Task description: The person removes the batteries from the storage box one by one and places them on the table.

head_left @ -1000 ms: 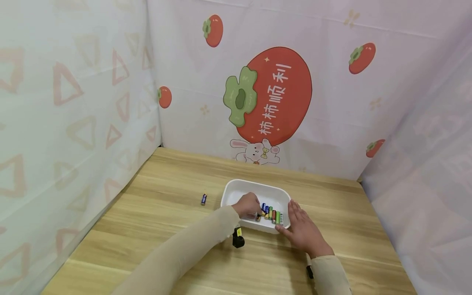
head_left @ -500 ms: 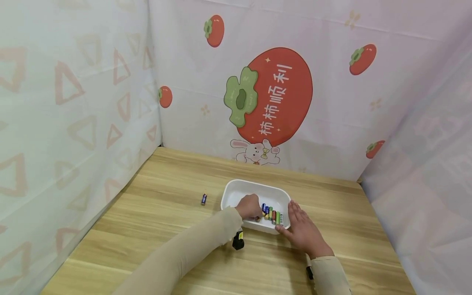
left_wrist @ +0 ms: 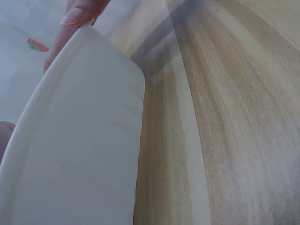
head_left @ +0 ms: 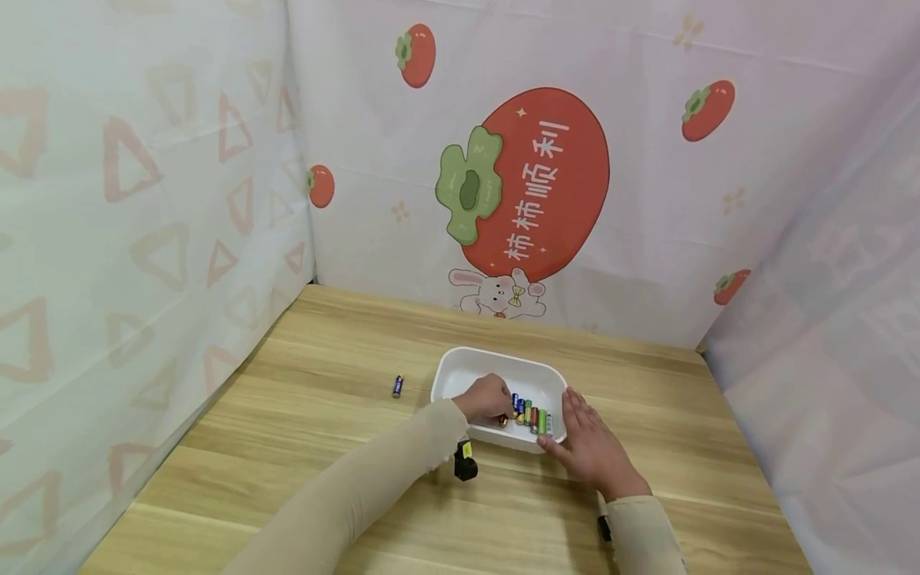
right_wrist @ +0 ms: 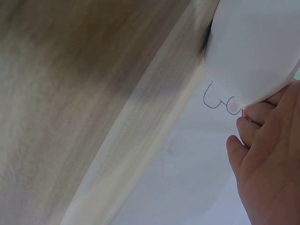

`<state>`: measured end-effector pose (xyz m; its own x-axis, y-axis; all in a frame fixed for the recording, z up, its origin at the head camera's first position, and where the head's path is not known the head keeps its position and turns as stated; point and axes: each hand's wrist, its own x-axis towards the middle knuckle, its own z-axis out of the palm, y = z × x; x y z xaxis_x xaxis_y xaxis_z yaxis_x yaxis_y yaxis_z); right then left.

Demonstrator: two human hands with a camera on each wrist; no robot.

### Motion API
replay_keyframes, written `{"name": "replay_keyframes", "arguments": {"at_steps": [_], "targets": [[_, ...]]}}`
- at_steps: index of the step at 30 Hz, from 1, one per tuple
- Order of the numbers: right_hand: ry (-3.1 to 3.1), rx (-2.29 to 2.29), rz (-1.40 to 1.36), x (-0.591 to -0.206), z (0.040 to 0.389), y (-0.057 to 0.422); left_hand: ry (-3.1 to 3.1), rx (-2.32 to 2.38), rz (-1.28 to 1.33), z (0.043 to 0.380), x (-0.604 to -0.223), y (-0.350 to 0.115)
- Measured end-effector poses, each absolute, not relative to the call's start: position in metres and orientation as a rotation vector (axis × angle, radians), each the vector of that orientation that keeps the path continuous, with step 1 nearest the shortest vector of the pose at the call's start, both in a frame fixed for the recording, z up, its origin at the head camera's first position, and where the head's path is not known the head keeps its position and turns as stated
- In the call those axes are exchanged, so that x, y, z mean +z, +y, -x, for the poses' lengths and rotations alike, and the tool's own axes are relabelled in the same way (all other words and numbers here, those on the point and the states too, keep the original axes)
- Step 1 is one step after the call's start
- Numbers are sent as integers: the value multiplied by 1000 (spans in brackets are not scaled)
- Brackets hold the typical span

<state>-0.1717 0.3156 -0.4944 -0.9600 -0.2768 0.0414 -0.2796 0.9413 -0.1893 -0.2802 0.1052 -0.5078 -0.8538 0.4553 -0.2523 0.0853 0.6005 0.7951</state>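
A white tray [head_left: 467, 358] stands on the wooden table, with several batteries [head_left: 532, 417] lined up side by side at its right end. Reaching in over the front rim, my left hand [head_left: 486, 398] has curled fingers at a gold-ended battery [head_left: 504, 420] left of that row. Its fingertips are mostly hidden. My right hand [head_left: 591, 443] rests against the tray's right end, fingers straight along the side and thumb at the front corner. In the right wrist view, the fingers of the right hand [right_wrist: 272, 140] touch the tray wall [right_wrist: 253, 51].
One blue battery [head_left: 398, 386] lies alone on the table [head_left: 345, 343], left of the tray. Printed cloth walls [head_left: 374, 239] enclose the table at the back and on both sides. The tray's front wall [left_wrist: 89, 126] fills much of the left wrist view.
My left hand shifts slightly inside the tray beside the row of batteries, moving a little right and then back. The right hand, tray and lone blue battery stay in place.
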Motion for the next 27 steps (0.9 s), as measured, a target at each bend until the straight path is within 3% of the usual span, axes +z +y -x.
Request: {"name": "replay_keyframes", "arguments": {"at_steps": [27], "targets": [[-3104,286,-434,-494,173,315,2094,1477,-281,282,-476,94]]}}
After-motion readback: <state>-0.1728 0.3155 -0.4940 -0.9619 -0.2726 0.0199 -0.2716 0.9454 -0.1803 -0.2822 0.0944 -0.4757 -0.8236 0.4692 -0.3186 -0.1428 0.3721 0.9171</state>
